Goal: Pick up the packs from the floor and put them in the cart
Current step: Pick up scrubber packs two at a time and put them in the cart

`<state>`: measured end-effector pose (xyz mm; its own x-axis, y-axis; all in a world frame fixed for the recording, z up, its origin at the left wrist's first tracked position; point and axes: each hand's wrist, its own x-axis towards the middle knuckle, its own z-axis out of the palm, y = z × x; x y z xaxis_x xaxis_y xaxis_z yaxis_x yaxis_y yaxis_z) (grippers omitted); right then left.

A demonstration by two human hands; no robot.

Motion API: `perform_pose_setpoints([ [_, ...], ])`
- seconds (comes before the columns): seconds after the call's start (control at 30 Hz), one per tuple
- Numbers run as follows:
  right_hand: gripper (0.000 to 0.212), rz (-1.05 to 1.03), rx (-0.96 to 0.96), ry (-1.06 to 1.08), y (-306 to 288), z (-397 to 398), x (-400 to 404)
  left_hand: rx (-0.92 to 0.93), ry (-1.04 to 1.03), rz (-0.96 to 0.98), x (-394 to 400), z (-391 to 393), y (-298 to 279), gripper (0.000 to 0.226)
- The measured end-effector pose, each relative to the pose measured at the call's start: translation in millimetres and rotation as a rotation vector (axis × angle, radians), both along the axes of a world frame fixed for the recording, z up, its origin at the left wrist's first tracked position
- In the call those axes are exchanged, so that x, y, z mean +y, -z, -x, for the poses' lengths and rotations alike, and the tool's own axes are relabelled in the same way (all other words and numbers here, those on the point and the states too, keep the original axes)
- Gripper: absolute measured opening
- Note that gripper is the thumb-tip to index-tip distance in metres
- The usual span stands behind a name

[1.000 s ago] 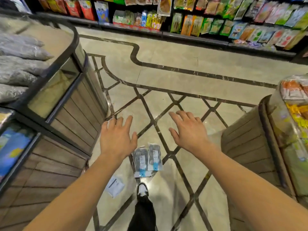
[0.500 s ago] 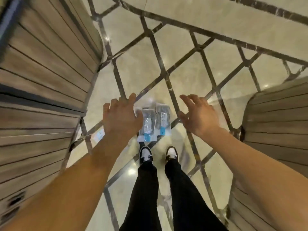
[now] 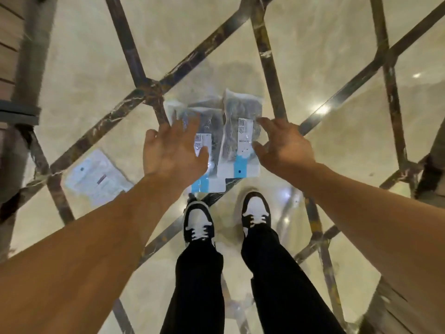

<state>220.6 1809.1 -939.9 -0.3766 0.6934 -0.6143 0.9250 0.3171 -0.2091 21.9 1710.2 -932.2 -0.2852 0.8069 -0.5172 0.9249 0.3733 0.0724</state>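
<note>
Two clear packs with dark contents and blue-and-white labels lie side by side on the marble floor, just ahead of my shoes. My left hand [image 3: 172,153] hovers over the left pack [image 3: 207,150], fingers spread and straight. My right hand [image 3: 283,147] reaches over the right edge of the right pack [image 3: 238,131], fingers loosely bent; I cannot tell whether it touches. A third, white flat pack [image 3: 96,177] lies on the floor to the left. No cart is in view.
Wooden display stands rise at the left edge [image 3: 12,56] and lower right corner [image 3: 409,304]. My two black-and-white shoes [image 3: 226,218] stand right behind the packs. Dark inlay lines cross the glossy beige floor.
I have bent down and the view has tilted from the aisle to straight at the floor. Both hands have dropped from mid-air to right over the two packs.
</note>
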Motion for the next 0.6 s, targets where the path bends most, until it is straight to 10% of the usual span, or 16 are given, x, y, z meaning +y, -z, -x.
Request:
perform_pose_setpoints([
  [0.3,0.067,0.026,0.053,0.329,158.4,14.4,4.5,-0.013,-0.237,0.034,-11.2,2.2,145.6,0.075],
  [0.6,0.109,0.136,0.106,0.799,194.5,19.8,18.8,-0.34,-0.724,-0.109,-17.8,-19.1,168.0,0.089],
])
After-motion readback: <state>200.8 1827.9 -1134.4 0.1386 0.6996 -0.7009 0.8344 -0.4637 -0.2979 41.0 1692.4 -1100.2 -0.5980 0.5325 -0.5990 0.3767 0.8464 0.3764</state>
